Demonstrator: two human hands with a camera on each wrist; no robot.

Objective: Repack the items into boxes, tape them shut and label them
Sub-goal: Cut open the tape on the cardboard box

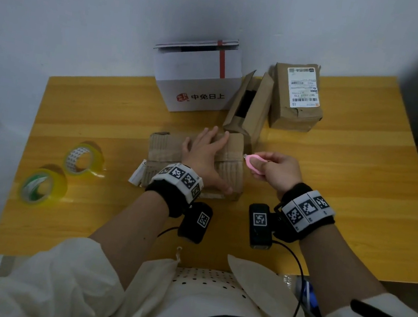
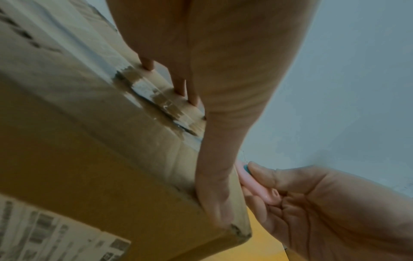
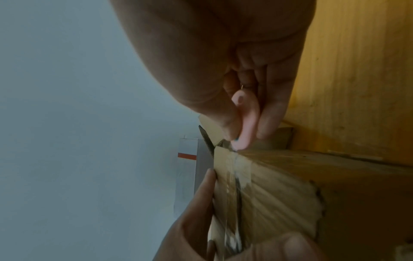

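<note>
A worn brown cardboard box (image 1: pixel 165 152) with old tape along its top seam lies at the middle of the yellow table (image 1: pixel 343 204). My left hand (image 1: pixel 204 155) presses flat on its top with the fingers spread and the thumb down the near side (image 2: pixel 212 194). Just right of the box, my right hand (image 1: pixel 275 169) pinches a small pink cutter (image 1: pixel 251 163). The cutter's tip (image 3: pixel 239 146) touches the taped seam at the top right edge of the box (image 3: pixel 290 185). A white label (image 2: pixel 44 234) is stuck on the near side of the box.
A white box with a red stripe (image 1: pixel 198 76) stands open against the wall. Right of it are an open brown box (image 1: pixel 247 107) and a brown parcel with a shipping label (image 1: pixel 297 95). Two tape rolls (image 1: pixel 82 160) (image 1: pixel 42 188) lie at the left.
</note>
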